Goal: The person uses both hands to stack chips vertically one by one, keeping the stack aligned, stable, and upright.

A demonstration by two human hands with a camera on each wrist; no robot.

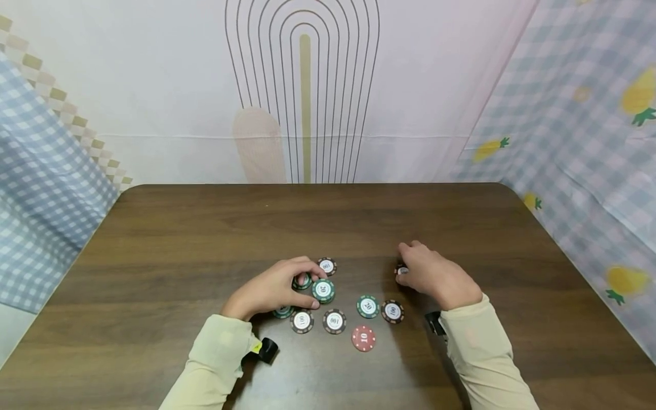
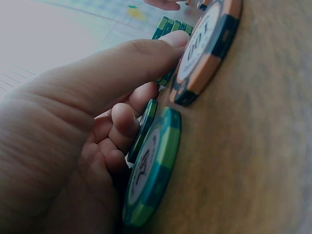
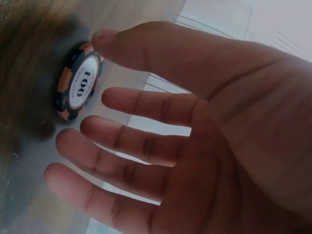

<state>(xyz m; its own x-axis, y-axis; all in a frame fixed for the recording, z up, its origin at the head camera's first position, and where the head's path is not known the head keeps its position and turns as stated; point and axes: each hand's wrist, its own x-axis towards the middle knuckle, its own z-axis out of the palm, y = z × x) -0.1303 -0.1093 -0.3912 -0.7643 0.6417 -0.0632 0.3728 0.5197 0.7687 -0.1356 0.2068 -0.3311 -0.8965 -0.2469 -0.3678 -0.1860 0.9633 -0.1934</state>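
My left hand grips a small stack of green poker chips marked 20, thumb on the near side and index finger on the far side. In the left wrist view the stack's striped edges show behind the thumb. Two other green chips lie by this hand: one under the fingers, one below the palm. My right hand hovers over a black and orange 100 chip. Its fingers are spread and loosely extended, and the thumb tip is at the chip's edge; whether it touches I cannot tell.
Black 100 chips lie behind the stack, in front of it and right of centre. A green 20 chip and a red 10 chip lie between the hands on the brown wooden table. Patterned cloths hang around it.
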